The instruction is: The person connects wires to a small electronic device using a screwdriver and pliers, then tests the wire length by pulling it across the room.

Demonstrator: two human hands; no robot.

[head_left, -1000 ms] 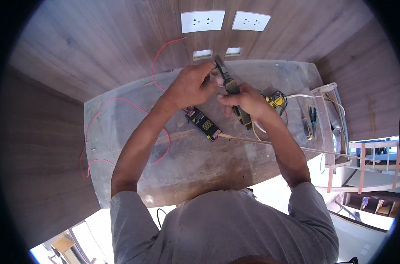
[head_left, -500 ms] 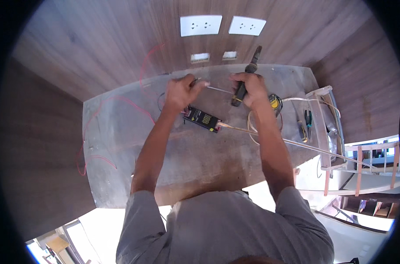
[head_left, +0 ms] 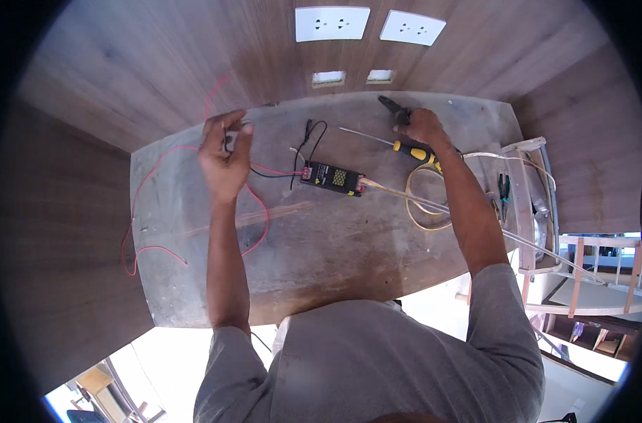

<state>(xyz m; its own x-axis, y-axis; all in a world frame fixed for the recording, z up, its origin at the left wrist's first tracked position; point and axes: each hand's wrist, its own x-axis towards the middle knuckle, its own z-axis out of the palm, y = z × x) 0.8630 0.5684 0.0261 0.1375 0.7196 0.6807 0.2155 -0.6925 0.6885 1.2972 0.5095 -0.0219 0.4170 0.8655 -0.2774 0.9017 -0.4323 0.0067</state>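
Observation:
My left hand (head_left: 226,156) is raised over the left of the grey board, thumb and fingers curled together. A black wire (head_left: 275,175) runs into it from the black power supply box (head_left: 331,179) and seems pinched there; a red wire (head_left: 277,171) runs alongside. My right hand (head_left: 425,128) is closed round a dark tool that looks like pliers (head_left: 394,108), its tapered end pointing to the back wall. Below that hand lies a yellow-and-black screwdriver (head_left: 409,150), its shaft pointing left. A black cable (head_left: 312,144) loops up behind the box.
Loose red wire (head_left: 267,218) curves over the board (head_left: 314,261). A pale cable (head_left: 398,192) leaves the box rightward beside a coil (head_left: 410,211). Teal-handled pliers (head_left: 504,189) lie at right. White sockets (head_left: 333,24) and a cut-out (head_left: 328,78) are in the back wall.
My left hand has moved left, away from the box, and the wires now stretch toward it. My right hand has shifted slightly right and turned the dark tool, uncovering the screwdriver.

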